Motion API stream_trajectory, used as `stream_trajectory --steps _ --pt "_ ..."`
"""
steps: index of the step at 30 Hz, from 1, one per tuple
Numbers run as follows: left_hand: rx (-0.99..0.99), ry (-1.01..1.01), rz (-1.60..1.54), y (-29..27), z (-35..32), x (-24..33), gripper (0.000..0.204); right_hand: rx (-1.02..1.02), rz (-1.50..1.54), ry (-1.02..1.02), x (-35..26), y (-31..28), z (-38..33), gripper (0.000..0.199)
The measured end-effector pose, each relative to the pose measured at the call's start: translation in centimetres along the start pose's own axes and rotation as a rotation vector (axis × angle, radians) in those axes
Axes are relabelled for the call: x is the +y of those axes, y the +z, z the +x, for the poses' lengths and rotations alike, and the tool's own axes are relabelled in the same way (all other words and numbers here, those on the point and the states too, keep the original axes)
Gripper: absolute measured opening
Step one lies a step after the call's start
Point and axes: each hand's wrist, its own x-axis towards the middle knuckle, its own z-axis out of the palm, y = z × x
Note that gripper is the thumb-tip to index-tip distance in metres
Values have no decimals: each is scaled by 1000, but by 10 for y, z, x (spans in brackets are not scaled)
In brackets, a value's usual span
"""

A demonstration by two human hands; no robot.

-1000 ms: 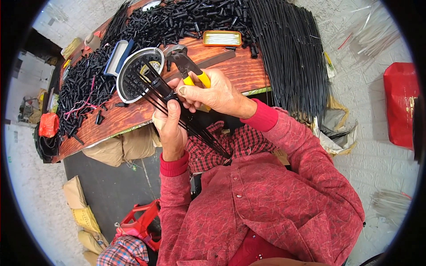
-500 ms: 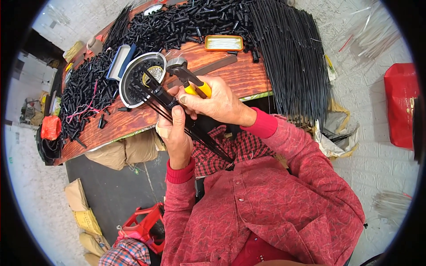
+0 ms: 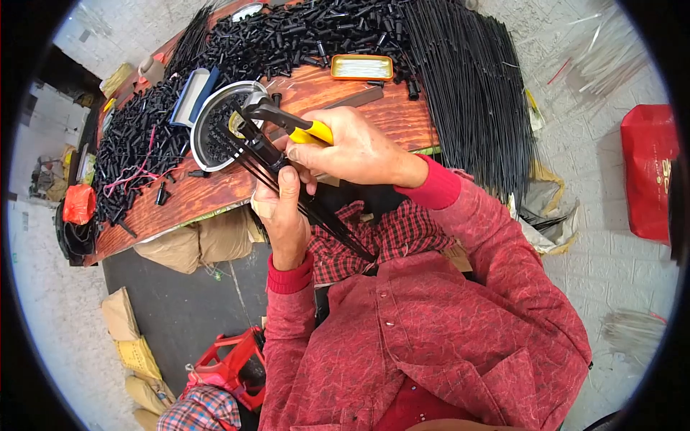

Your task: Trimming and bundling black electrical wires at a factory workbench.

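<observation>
My left hand [image 3: 282, 219] is closed around a bundle of thin black rods [image 3: 338, 233] with a black tubular fitting [image 3: 266, 152] among them. The rods slant from over the bowl down to the checked cloth on my lap. In my right hand [image 3: 356, 147] is a pair of pincers [image 3: 267, 110] with yellow handles. Their dark metal head points left, just above the upper end of the fitting. My right fingertips are close to the fitting beside my left thumb; whether they touch it is hidden. Behind the rods sits a metal-rimmed bowl [image 3: 199, 147] holding small dark pieces and a small yellow tin [image 3: 233, 123].
Heaps of black tubular pieces [image 3: 287, 36] cover the far and left table [image 3: 302, 93]. A yellow tin of pale pins [image 3: 361, 67], a blue-and-white tray [image 3: 192, 97] and a dark bar [image 3: 359, 98] lie there. Long black rods [image 3: 474, 93] overhang the right edge. A red stool [image 3: 228, 363] stands lower left.
The pincers have tipped over to the left, their head now closer to the fitting, as my right wrist turned. My left hand keeps its hold on the rods nearly in place.
</observation>
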Motion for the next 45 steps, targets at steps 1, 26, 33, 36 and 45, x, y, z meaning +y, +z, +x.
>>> stream_trajectory --steps 1,26,33,36,45 --pt "-25 -2 -16 -2 0 -1 40 -15 41 24 0 1 0 20" --pt "29 -169 -110 -5 11 4 40 214 -805 -797 29 -8 -10 22" --pt "44 -210 -58 -13 12 0 41 271 -1004 -880 25 -8 -15 12" --pt "63 -166 -38 -8 12 0 41 282 -997 -830 26 -6 -16 12" --pt "-343 -149 -272 -18 13 11 77 -504 -121 332 -17 -49 -21 31"
